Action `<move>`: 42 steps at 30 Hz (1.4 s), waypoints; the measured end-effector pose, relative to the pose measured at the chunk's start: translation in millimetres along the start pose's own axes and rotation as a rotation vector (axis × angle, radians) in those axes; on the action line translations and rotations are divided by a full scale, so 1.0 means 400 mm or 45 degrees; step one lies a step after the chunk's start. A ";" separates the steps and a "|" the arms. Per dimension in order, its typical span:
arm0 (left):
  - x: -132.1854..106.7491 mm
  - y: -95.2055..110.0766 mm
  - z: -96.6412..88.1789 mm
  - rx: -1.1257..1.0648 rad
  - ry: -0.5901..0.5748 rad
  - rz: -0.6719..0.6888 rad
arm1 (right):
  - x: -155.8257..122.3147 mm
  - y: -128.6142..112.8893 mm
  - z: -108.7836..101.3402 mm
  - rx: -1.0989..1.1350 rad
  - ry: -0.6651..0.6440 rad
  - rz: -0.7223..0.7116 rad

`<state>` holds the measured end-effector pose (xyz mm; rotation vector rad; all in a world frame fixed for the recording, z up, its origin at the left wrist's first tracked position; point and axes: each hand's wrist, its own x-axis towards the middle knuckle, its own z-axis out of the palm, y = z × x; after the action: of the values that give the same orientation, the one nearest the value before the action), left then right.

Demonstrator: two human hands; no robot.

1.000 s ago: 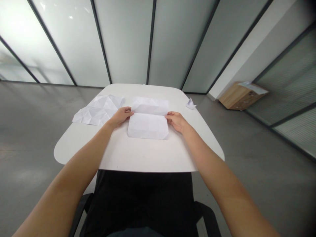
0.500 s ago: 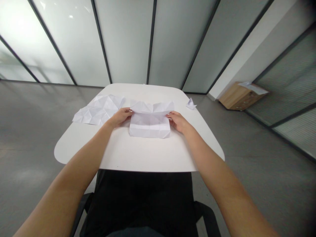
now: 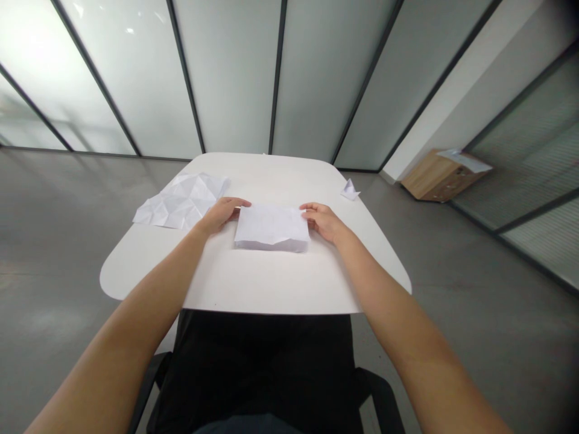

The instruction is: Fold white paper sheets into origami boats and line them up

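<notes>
A folded white sheet of paper (image 3: pixel 271 228) lies flat as a neat rectangular packet in the middle of the white table (image 3: pixel 271 283). My left hand (image 3: pixel 220 215) rests at its left side, fingertips by the top left corner. My right hand (image 3: pixel 321 221) lies along its right edge, fingers at the top right corner. Neither hand holds the packet. To the left of my left hand lies a creased, unfolded paper sheet (image 3: pixel 181 202), its facets showing.
A small folded paper piece (image 3: pixel 350 190) sits near the table's far right edge. A wooden cabinet (image 3: pixel 441 178) with white paper on top stands on the grey floor by frosted glass walls. A black chair (image 3: pixel 262 367) is below the near edge.
The raised upper flap of the paper has come down flat onto the lower half, forming a closed packet. Both hands have let go of the flap and now lie at the packet's sides.
</notes>
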<state>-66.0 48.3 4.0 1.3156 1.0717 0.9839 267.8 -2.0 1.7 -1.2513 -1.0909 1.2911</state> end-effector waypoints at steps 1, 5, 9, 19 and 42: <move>-0.001 0.000 0.000 0.021 -0.007 0.002 | 0.001 0.004 0.001 -0.009 0.002 -0.015; -0.005 -0.004 -0.002 0.308 -0.034 0.071 | 0.017 0.019 0.001 -0.194 0.095 -0.133; -0.005 -0.010 -0.002 0.762 -0.007 0.296 | 0.029 0.027 0.000 -0.706 0.248 -0.353; 0.021 -0.027 0.003 1.143 -0.071 0.643 | 0.032 0.031 0.021 -1.543 0.068 -0.777; -0.036 0.027 -0.042 0.946 -0.427 0.419 | -0.030 0.018 0.104 -1.833 -0.275 -0.749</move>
<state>-85.1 38.8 15.9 2.2296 1.0084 0.5601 225.6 -13.5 -1.7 -1.5129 -2.4901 0.0120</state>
